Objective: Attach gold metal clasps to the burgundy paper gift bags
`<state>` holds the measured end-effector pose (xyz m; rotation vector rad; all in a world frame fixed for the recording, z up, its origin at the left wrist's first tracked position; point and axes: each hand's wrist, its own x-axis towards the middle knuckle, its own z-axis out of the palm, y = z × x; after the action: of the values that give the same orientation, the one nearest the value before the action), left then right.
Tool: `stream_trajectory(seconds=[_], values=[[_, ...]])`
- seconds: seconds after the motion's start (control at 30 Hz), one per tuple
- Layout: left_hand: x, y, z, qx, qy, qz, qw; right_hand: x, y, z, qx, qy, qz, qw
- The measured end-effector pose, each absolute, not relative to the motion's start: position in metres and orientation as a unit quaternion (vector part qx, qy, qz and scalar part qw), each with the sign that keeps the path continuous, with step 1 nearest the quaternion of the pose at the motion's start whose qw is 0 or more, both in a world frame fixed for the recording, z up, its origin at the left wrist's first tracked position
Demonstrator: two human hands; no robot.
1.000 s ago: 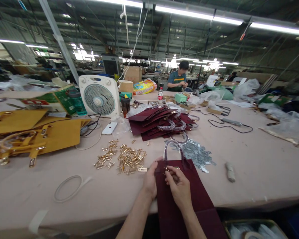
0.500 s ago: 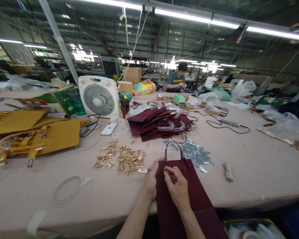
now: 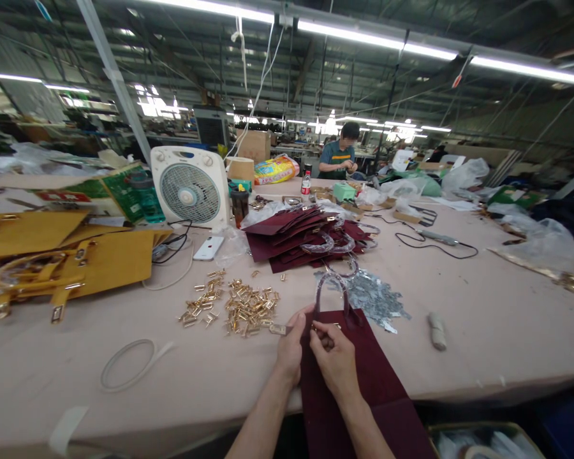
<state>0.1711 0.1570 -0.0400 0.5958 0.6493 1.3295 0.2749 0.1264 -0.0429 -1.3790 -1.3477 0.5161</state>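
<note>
A dark red bag panel (image 3: 363,376) with a wrapped handle (image 3: 332,290) lies in front of me and hangs over the table edge. My left hand (image 3: 291,347) grips its upper left corner, thumb on top. My right hand (image 3: 333,360) is closed in a pinch on a small gold metal fitting (image 3: 323,328) at the panel's top edge. A flat gold plate (image 3: 277,329) lies just left of my left hand. Loose gold fittings (image 3: 242,306) are scattered to the left.
A stack of dark red panels (image 3: 306,239), a pile of silver metal pieces (image 3: 375,296), yellow panels (image 3: 76,258), a white fan (image 3: 190,186), a phone (image 3: 209,247), a cable (image 3: 435,242) and a tape loop (image 3: 127,363) lie on the table. Another person (image 3: 337,156) works at the far end.
Both hands have shifted slightly left and up along the panel's top edge; my right fingers have closed tighter on the fitting. The view has drifted a little.
</note>
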Motion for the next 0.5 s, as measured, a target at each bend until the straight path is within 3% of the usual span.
stream_trajectory(seconds=[0.5], values=[[0.171, 0.157, -0.041, 0.311, 0.341, 0.609, 0.645, 0.281, 0.121, -0.031, -0.555, -0.574, 0.324, 0.508]])
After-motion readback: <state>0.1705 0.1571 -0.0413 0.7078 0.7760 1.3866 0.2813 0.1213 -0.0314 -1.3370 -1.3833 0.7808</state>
